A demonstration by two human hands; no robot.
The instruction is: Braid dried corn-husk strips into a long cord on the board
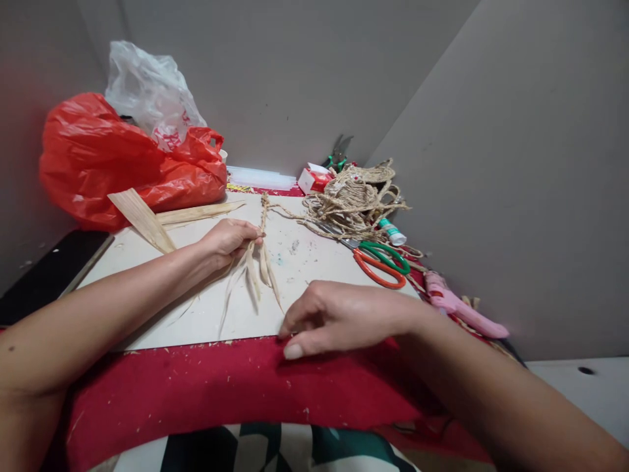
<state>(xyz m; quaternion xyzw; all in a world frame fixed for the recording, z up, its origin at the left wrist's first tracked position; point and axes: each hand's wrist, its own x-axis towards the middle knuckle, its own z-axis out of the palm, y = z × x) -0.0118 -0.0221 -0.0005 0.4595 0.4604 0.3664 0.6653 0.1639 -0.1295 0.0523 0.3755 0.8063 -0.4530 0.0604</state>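
My left hand (228,241) pinches a short braid of dried husk (264,210) between thumb and fingers, over the white board (327,267). Beyond the hand the braided part points away from me. Loose pale husk strips (252,278) fan out on my side of the grip. My right hand (344,318) hovers above the board's front edge, thumb apart from its bent fingers, with nothing visible in it. Its fingertips are partly hidden. Left of the braid, wide dried husk strips (142,219) lie on the board.
Coiled husk cord (354,203) is heaped at the back right. Scissors (381,264) with green and orange handles, a glue stick (392,231) and a pink glue gun (462,307) lie along the right. Red (113,164) and clear plastic bags (147,85) stand back left, above a black phone-like slab (49,269).
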